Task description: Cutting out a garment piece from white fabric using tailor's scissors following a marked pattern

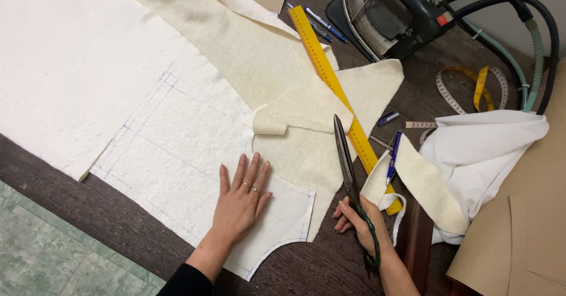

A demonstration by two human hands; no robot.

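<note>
Two hands in the head view, both yours. Your left hand lies flat, fingers spread and holding nothing, pressing down on the white fabric piece with blue marking lines drawn on it. Your right hand is wrapped around the dark handle of one pair of scissors, gripping it firmly. The scissors' long axis runs nearly straight away from you, leaning slightly left, with the tip pointing away toward the far side of the tabletop. The blades look shut or almost shut, and they sit over the cream fleecy fabric, just beside the marked piece's right edge.

One yellow ruler lies diagonally, crossing right next to the scissors, its far end up-left and its near end by your right hand. One blue pen lies next to a loose cream strip, and two more pens sit at the ruler's far end. One iron with hoses rests at the far edge, one tape measure is coiled near it, and one white cloth is bunched on the right.
</note>
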